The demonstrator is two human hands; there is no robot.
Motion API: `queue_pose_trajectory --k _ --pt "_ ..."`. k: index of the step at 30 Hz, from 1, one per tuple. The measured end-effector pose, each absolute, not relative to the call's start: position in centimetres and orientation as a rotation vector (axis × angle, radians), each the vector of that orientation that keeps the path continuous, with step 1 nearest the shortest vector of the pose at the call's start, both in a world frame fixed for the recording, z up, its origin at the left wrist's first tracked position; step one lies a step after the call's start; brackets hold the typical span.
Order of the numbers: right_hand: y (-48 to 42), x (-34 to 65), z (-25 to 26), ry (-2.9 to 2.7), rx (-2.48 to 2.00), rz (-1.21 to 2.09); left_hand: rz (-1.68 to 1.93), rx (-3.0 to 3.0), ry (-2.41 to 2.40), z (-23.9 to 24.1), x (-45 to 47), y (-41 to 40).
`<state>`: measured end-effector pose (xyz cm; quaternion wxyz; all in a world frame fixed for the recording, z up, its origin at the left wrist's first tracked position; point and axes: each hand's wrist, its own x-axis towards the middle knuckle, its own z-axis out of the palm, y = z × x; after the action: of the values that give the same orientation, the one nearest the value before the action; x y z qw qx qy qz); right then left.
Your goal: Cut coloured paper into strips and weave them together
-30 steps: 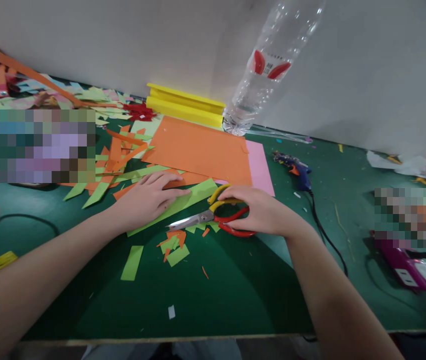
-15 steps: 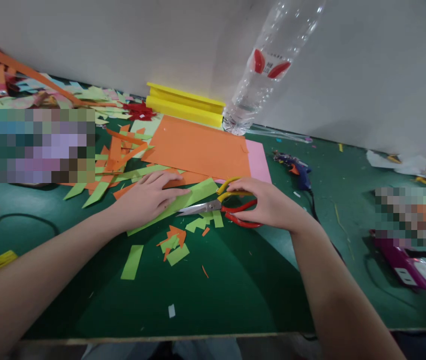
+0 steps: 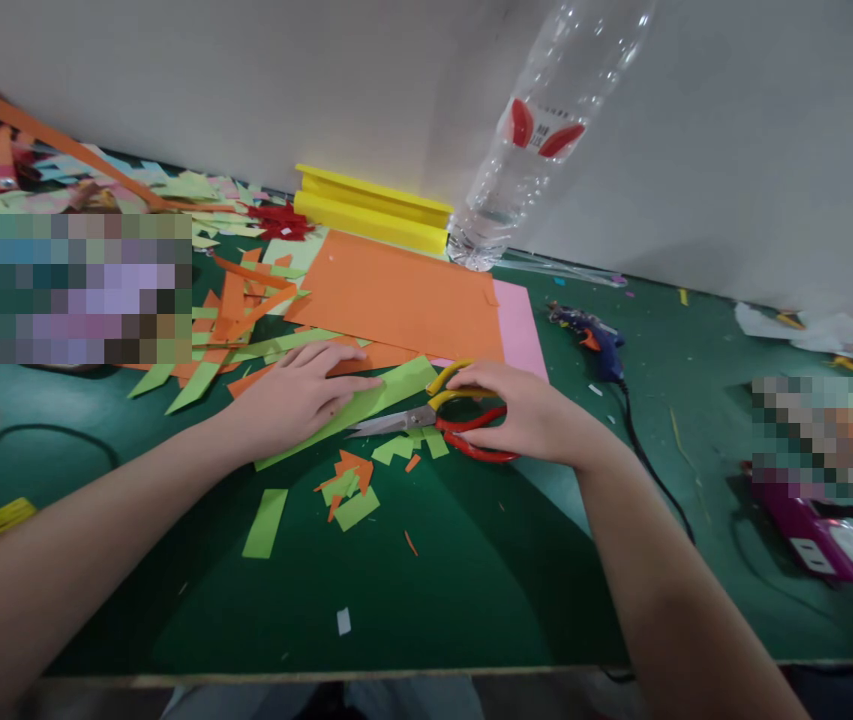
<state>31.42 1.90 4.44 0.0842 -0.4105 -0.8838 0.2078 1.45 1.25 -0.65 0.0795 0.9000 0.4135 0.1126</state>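
Observation:
My left hand lies with fingers stretched out across a light green paper strip, touching it against the table. My right hand grips the scissors by their yellow and red handles. Their blades point left, along the near edge of the strip and close to my left fingertips. An orange paper sheet lies behind both hands, partly over a pink sheet. Small green paper scraps and orange paper scraps lie in front of the blades.
A tall clear bottle and a yellow folded channel stand by the wall. To the right are a blue glue gun with its cord and a magenta device. Cut strips pile up at left.
My right hand has shifted the scissors slightly left and toward me. My left hand and the green strip have stayed in place.

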Motion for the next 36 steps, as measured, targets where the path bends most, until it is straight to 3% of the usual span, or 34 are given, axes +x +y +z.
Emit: queue_pose_trajectory --k 36 --pt "0.9 29.0 3.3 -2.681 -1.051 0.652 0.314 2.688 1.252 -0.6 1.5 1.3"
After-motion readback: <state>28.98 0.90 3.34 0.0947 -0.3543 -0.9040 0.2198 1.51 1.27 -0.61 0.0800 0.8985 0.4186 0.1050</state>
